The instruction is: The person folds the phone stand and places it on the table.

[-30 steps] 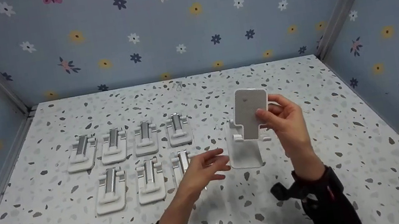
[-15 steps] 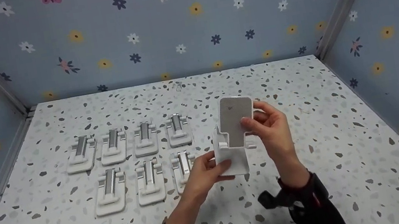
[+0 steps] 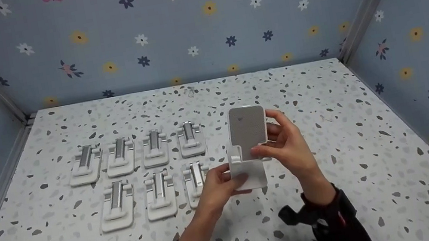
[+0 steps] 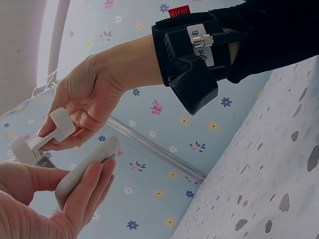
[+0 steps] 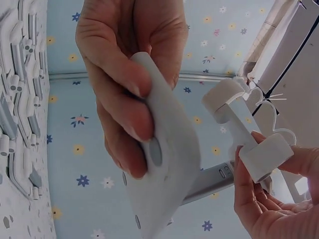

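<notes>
Both hands hold a white foldable phone stand (image 3: pixel 248 128) above the table. My left hand (image 3: pixel 215 190) grips its flat base (image 3: pixel 253 180) by the left edge, thumb on the near face. With thumb and fingers, my right hand (image 3: pixel 293 148) pinches the lower right of the grey-padded upper plate (image 3: pixel 247 126), beside the small support hooks. In the right wrist view, grey rubber feet show on the base (image 5: pixel 174 149), and a metal arm (image 5: pixel 209 181) runs from it toward the plate. White hooks (image 4: pixel 62 124) stick out near the right hand in the left wrist view.
Several folded phone stands lie in two rows left of the hands, among them a back-row stand (image 3: pixel 154 148) and a front-row stand (image 3: pixel 117 205). The nearest stand (image 3: pixel 195 180) is partly behind the left hand. Flowered walls (image 3: pixel 198 23) enclose the speckled table (image 3: pixel 352 136).
My left hand has come from beside the phone stand to grip its base. The stand has shifted left, and the right thumb has slid lower on the plate.
</notes>
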A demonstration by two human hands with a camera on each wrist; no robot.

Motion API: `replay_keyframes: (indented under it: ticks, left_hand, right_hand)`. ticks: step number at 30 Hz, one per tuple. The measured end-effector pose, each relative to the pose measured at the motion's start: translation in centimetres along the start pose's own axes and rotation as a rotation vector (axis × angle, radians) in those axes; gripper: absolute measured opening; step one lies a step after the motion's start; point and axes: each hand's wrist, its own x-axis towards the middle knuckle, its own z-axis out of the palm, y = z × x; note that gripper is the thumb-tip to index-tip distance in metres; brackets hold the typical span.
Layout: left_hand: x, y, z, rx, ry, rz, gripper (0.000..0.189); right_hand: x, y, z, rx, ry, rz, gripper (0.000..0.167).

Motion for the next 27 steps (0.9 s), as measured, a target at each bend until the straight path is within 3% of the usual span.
replay_keyframes:
  ticks: [5, 17, 27]
  left_hand:
    - [-0.1, 0.1, 0.1, -0.003, 0.013, 0.006, 0.037]
    - [-0.1, 0.3, 0.5, -0.057, -0.005, -0.004, 0.033]
    - [-0.1, 0.3, 0.4, -0.046, 0.013, -0.03, 0.035]
  right_hand:
    - [0.1, 0.4, 0.2, -0.056, 0.043, -0.084, 0.064]
    - [1.1, 3.2, 0.4, -0.379, 0.202, -0.396, 0.054]
    - [1.5, 4.6, 0.5, -0.559, 0.28, -0.536, 0.048]
